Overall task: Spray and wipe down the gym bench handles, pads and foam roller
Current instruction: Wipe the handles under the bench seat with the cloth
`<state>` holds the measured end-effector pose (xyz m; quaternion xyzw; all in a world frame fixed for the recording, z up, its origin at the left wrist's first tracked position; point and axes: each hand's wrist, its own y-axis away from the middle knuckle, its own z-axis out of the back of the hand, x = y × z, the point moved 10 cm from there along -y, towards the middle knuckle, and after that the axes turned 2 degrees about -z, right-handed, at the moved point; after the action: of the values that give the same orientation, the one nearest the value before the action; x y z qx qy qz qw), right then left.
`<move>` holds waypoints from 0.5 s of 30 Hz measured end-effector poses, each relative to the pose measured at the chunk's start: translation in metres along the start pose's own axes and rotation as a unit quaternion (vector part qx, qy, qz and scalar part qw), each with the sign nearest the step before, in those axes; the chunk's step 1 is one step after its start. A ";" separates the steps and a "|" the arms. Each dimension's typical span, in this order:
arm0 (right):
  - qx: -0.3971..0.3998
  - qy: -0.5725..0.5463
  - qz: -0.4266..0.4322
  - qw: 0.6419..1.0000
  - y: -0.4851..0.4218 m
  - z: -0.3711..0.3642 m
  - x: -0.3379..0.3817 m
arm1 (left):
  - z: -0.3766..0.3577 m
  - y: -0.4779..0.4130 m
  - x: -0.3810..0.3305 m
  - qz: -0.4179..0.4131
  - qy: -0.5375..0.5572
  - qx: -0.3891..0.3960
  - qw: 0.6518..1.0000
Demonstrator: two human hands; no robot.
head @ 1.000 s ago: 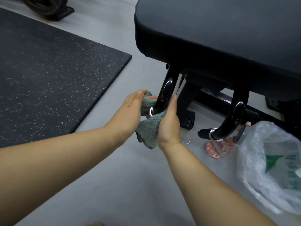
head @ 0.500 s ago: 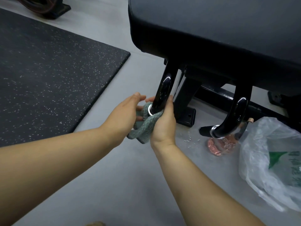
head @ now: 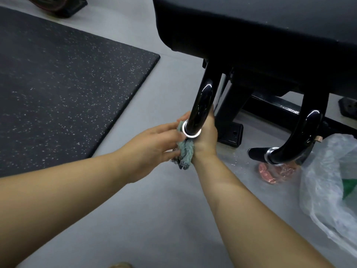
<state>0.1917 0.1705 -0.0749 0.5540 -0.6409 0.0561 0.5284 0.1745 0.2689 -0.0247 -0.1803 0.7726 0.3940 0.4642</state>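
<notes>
A black padded bench seat (head: 270, 26) fills the top right, with two glossy black curved handles beneath it. My right hand (head: 205, 138) grips a green cloth (head: 186, 149) wrapped round the grip end of the left handle (head: 201, 101), just below its chrome ring. Across from it, my left hand (head: 154, 146) presses the cloth with fairly straight fingers. The grip itself is hidden between my hands. The right handle (head: 301, 136) hangs free. Under it, a pink see-through spray bottle (head: 276, 171) lies on the floor.
A speckled black rubber mat (head: 67, 84) covers the floor to the left. A crumpled clear plastic bag (head: 332, 190) with green print lies at the right. The bench's black frame foot (head: 231, 134) stands just behind my hands. Dark equipment (head: 58, 6) sits top left.
Both hands have slid down the left handle with the cloth, from above the chrome ring to the grip end below it. The cloth is now more bunched between them.
</notes>
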 end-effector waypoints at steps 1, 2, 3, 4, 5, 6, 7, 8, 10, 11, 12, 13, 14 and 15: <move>0.021 0.003 0.017 1.000 0.003 -0.004 0.007 | 0.002 0.004 -0.004 -0.017 -0.006 0.003 1.000; 0.048 0.001 0.033 0.998 0.007 -0.009 0.015 | 0.007 0.006 -0.008 -0.027 0.005 -0.010 1.000; 0.080 -0.005 0.043 0.996 0.010 -0.014 0.021 | 0.013 0.007 -0.009 -0.031 0.023 -0.032 0.999; 0.107 -0.010 0.046 0.993 0.014 -0.020 0.024 | 0.017 0.006 -0.009 -0.031 0.036 -0.053 0.998; 0.128 -0.017 0.044 0.991 0.017 -0.025 0.027 | 0.019 0.005 -0.007 -0.030 0.030 -0.068 0.997; 0.142 -0.027 0.037 0.989 0.016 -0.028 0.026 | 0.019 0.003 -0.006 -0.025 0.020 -0.081 0.996; 0.150 -0.029 0.027 0.988 0.015 -0.029 0.024 | 0.019 0.000 -0.003 -0.019 0.019 -0.094 0.995; 0.148 -0.020 0.022 0.989 0.012 -0.029 0.022 | 0.019 -0.002 0.000 -0.011 0.027 -0.109 0.994; 0.120 0.003 0.022 0.993 0.002 -0.023 0.016 | 0.020 -0.007 0.008 0.004 0.041 -0.132 0.990; 0.100 0.008 0.016 0.995 -0.003 -0.019 0.011 | 0.022 -0.008 0.011 0.010 0.034 -0.142 0.989; 0.077 0.005 0.009 0.997 -0.006 -0.016 0.006 | 0.024 -0.009 0.014 0.015 0.015 -0.151 0.988; 0.052 0.000 0.008 0.999 -0.008 -0.012 0.002 | 0.026 -0.010 0.016 0.016 -0.012 -0.158 0.987; 0.025 -0.008 0.009 1.000 -0.009 -0.007 -0.002 | 0.027 -0.009 0.017 0.017 -0.042 -0.166 0.985; -0.001 -0.019 0.010 1.000 -0.007 -0.003 -0.004 | 0.029 -0.007 0.017 0.018 -0.064 -0.175 0.982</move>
<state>0.1984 0.1724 -0.0798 0.5477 -0.6563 0.0502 0.5165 0.1871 0.2885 -0.0501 -0.2189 0.6639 0.5421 0.4663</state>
